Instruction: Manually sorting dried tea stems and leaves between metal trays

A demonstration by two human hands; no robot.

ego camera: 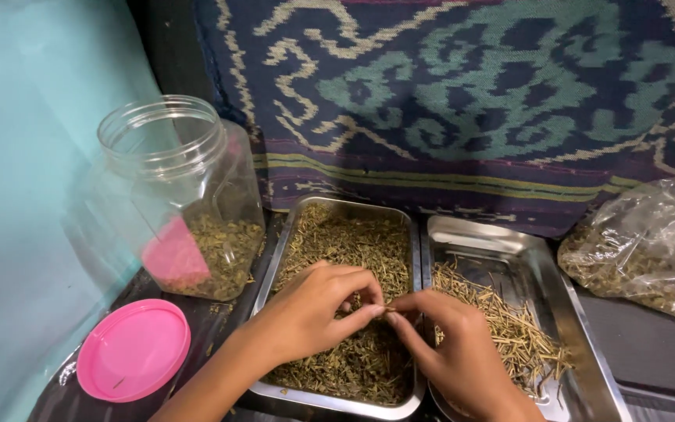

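My left hand [314, 309] and my right hand [451, 344] meet fingertip to fingertip over a steel tray [337, 400] full of dried green-brown herb bits. Between the pinched fingers of both hands is a thin dried stem [380, 310]. To the right, a second steel tray [580, 328] holds a loose pile of pale straw-like stems [509, 320], under my right hand's edge.
An open clear plastic jar [177, 195] with some dried herb and a pink patch stands at the left. Its pink lid [134, 349] lies in front of it. A clear bag of dried herb [650, 250] sits at the right. A patterned woven cloth [470, 101] hangs behind.
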